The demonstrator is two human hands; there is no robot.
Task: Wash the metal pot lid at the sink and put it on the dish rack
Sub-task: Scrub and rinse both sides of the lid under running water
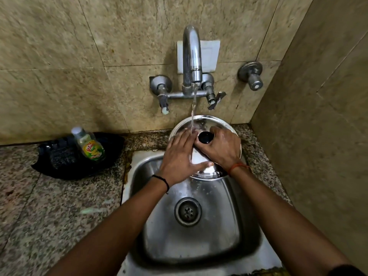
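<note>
A round metal pot lid with a black knob is held tilted over the back of the steel sink, under a running stream from the tap. My right hand grips the lid around the knob. My left hand lies flat on the lid's top, fingers spread into the water, thumb along the lower rim. Both hands hide much of the lid. No dish rack is in view.
A dish soap bottle lies on a black tray with a dark scrubber on the granite counter at left. Tiled walls close the back and right. A second wall valve sticks out at upper right.
</note>
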